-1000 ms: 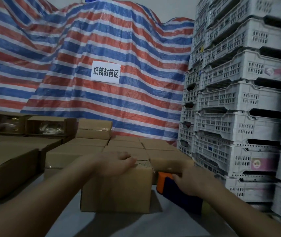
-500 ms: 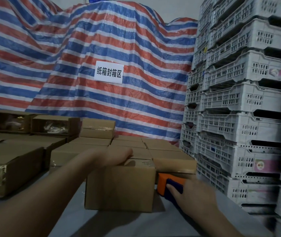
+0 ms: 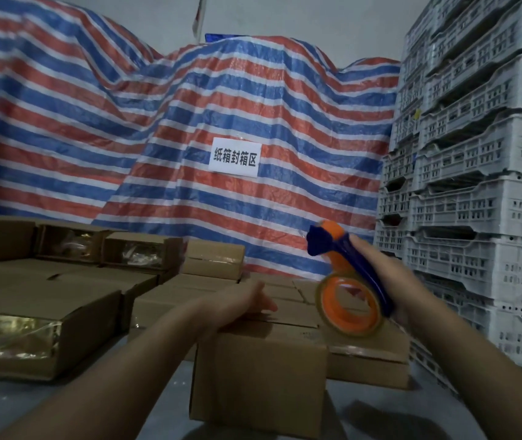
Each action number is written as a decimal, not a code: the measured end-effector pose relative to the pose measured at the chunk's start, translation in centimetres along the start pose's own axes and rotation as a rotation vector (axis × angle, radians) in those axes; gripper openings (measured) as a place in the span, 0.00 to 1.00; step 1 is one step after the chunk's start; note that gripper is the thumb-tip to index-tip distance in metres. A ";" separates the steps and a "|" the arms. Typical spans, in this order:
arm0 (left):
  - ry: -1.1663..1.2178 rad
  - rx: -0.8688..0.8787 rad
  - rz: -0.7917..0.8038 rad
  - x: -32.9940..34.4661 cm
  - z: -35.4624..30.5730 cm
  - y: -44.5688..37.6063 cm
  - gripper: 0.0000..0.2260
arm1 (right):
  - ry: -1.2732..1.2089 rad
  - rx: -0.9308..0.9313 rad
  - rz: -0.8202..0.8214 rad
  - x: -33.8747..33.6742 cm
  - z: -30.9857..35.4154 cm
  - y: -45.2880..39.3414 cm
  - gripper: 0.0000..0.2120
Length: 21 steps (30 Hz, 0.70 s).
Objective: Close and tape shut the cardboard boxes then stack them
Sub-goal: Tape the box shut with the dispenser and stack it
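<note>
A small cardboard box [image 3: 259, 379] stands on the grey table right in front of me, flaps folded down. My left hand [image 3: 250, 301] lies flat on its top, fingers straight, pressing the flaps. My right hand [image 3: 390, 281] grips an orange and blue tape dispenser [image 3: 345, 287] with a roll of clear tape, held in the air above the box's right edge.
Many closed cardboard boxes [image 3: 177, 300] lie in rows behind and to the left, some on their sides with shiny tape [image 3: 15, 338]. Stacked white plastic crates [image 3: 475, 192] tower on the right. A striped tarp [image 3: 190, 122] with a white sign [image 3: 234, 157] covers the back.
My right hand has lifted the tape dispenser from the table beside the box up above the box's top. The left hand stays on the box top.
</note>
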<state>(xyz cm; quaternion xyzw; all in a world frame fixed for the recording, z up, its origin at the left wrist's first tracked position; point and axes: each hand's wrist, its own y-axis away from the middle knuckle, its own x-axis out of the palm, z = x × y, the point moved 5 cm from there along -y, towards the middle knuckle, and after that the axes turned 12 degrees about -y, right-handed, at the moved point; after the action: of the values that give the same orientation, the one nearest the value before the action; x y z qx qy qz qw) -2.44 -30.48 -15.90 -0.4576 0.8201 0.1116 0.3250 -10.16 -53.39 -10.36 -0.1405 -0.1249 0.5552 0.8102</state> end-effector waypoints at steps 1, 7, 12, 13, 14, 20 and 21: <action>0.023 0.002 -0.007 0.0 0.0 -0.2 0.24 | -0.059 0.041 0.070 1.2 0.4 -0.7 0.23; 0.279 0.021 -0.090 -0.6 0.4 -0.3 0.30 | 0.051 0.141 0.257 5.5 -1.4 -3.5 0.35; 0.400 0.026 -0.120 -1.1 0.5 -0.1 0.37 | 0.130 0.145 0.346 6.2 -1.7 -4.2 0.34; 0.429 0.016 -0.139 -1.3 0.4 -0.1 0.36 | 0.164 0.143 0.360 6.5 -1.7 -4.3 0.33; 0.463 0.006 -0.155 -1.4 0.2 -0.2 0.34 | 0.199 0.140 0.373 6.8 -1.6 -4.4 0.33; 0.683 -0.002 -0.196 -2.1 -0.2 0.5 0.24 | 0.289 0.130 0.469 8.3 -1.2 -4.8 0.36; 0.712 0.005 -0.207 -2.1 0.1 0.5 0.24 | 0.290 0.129 0.480 8.5 -1.2 -4.8 0.34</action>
<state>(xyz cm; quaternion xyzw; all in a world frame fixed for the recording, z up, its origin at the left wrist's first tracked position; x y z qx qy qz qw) -2.05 -28.72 -14.70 -0.5473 0.8315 -0.0903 0.0299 -2.56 -47.20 -9.27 -0.1921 0.0647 0.7121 0.6722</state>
